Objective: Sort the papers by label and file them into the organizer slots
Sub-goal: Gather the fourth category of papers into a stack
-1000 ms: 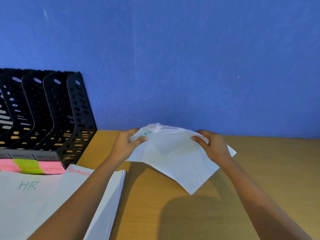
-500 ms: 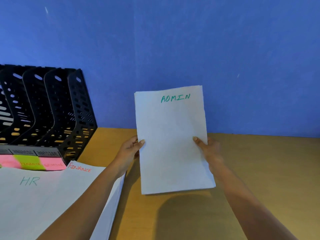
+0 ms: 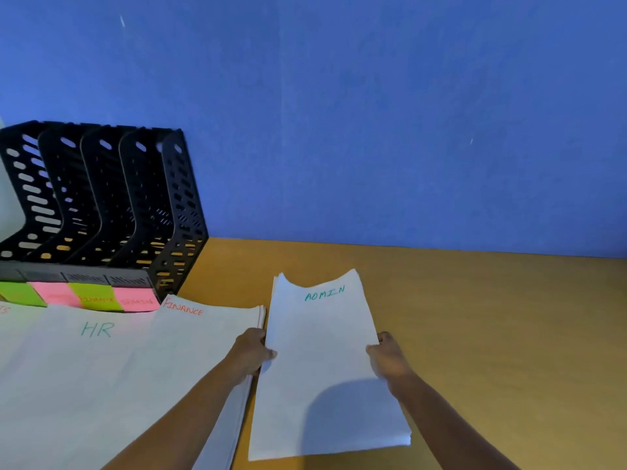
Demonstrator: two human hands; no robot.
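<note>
- The left hand pinches the left edge of a sheaf of white paper marked ADMIN in green, thumb on top and fingers tucked beneath, its grip closed on the paper.
- The right hand clasps the opposite edge at about the same height, thumb over the top sheet, its grip likewise closed on the sheaf.
- The sheaf lies low over the wooden worktop; whether its underside touches the surface cannot be told. Its far edge curls upward into a shallow dip, and the near right corner shows several sheets stacked together.
- Just to the left, almost touching the sheaf, lies a pile headed FINANCE in red; the left forearm crosses over it.
- Further left, overlapping that pile, is a sheet marked HR in green, and a trace of red lettering shows at the frame's left edge.
- Behind these papers stands a black perforated organizer with several upright slots, set against the blue wall.
- Along the organizer's front base run sticky labels alternating green and pink; their writing is too blurred to read.
</note>
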